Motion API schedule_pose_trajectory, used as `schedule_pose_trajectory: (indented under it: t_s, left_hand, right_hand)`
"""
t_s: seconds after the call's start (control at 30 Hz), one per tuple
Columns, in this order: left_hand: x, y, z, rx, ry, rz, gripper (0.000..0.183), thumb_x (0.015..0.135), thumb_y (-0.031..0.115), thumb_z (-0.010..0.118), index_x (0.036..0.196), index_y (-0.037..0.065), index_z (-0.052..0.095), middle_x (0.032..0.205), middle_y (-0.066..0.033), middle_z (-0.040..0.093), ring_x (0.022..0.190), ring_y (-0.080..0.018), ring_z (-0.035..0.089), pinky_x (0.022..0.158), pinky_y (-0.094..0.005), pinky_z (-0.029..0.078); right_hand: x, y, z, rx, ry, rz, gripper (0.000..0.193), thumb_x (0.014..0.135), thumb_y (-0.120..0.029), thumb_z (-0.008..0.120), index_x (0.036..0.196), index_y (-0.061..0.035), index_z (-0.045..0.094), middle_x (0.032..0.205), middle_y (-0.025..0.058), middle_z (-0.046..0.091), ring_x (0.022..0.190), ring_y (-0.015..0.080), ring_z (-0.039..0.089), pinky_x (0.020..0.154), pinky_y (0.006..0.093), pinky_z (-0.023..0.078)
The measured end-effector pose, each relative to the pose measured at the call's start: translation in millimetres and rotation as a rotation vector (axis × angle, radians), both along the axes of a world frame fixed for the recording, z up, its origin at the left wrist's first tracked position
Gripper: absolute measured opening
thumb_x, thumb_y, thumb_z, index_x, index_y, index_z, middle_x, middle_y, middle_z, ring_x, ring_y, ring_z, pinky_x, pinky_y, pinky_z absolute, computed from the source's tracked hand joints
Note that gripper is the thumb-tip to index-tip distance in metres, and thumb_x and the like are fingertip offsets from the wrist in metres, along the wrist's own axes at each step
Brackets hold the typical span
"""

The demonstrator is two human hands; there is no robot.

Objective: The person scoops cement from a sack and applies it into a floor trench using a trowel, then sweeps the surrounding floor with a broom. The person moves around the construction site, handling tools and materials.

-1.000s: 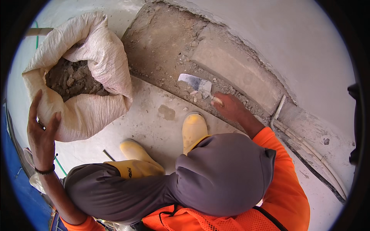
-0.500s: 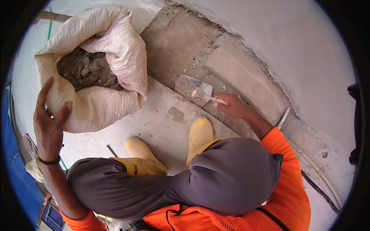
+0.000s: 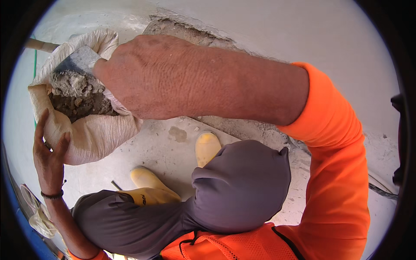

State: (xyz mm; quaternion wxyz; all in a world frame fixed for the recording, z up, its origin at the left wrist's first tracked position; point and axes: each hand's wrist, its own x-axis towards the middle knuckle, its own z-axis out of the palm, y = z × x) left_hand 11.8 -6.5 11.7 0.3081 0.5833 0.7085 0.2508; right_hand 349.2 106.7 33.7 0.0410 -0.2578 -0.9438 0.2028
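Above the mouth of a white woven sack [image 3: 102, 136], my right hand [image 3: 143, 73] is closed around a trowel, its handle hidden in my grip. The grey trowel blade [image 3: 80, 60] shows beyond my fingers, tilted over the opening. Crumbly grey rubble [image 3: 71, 84] lies along the blade's lower side; whether it still rests on the metal I cannot tell. Darker debris [image 3: 80, 106] fills the sack below. My left hand [image 3: 50, 154] lies against the sack's outer left side, thumb and forefinger spread apart; the other fingers are mostly hidden.
Yellow rubber boots [image 3: 208, 147] stand on the pale floor close to the sack. Behind my right forearm runs a rough, broken strip [image 3: 186, 32] along the white wall. Pipes or cables [image 3: 383, 190] lie at the right; a pole [image 3: 41, 45] is behind the sack.
My right hand has lifted the trowel from the rubble-strewn strip and carried it left, over the sack's mouth. My left hand stays against the sack. The view has shifted slightly.
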Motion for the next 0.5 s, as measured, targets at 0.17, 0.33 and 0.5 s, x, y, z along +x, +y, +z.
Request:
schedule_pose_trajectory:
  t_s: [0.17, 0.33, 0.5]
  left_hand:
    - [-27, -11, -5, 0.016, 0.187, -0.041, 0.076, 0.098, 0.037, 0.075, 0.159, 0.004, 0.044, 0.16, -0.0174, 0.049, 0.142, -0.0329, 0.052, 0.119, -0.0457, 0.042]
    - [-29, -5, -10, 0.036, 0.358, -0.112, 0.077, 0.098, 0.038, 0.075, 0.159, 0.003, 0.045, 0.161, -0.0145, 0.048, 0.144, -0.0324, 0.049, 0.12, -0.0462, 0.04]
    - [1, 14, -9, 0.014, 0.218, -0.066, 0.07, 0.098, 0.021, 0.075, 0.159, 0.003, 0.045, 0.16, -0.0159, 0.048, 0.142, -0.0318, 0.051, 0.119, -0.0449, 0.041]
  right_hand:
    - [92, -8, -53, 0.266, 0.106, -0.321, 0.035, 0.1, -0.028, 0.066, 0.13, -0.0091, 0.06, 0.098, 0.012, 0.067, 0.082, 0.0254, 0.073, 0.067, 0.0384, 0.06]
    - [221, -120, -119, -0.148, -0.397, -0.583, 0.037, 0.106, -0.035, 0.059, 0.137, -0.0152, 0.058, 0.102, 0.0077, 0.065, 0.089, 0.0257, 0.071, 0.074, 0.0415, 0.06]
    - [202, -197, -195, -0.158, -0.368, -0.308, 0.038, 0.097, -0.028, 0.063, 0.134, -0.0165, 0.061, 0.105, 0.0088, 0.067, 0.094, 0.0268, 0.072, 0.078, 0.041, 0.059]
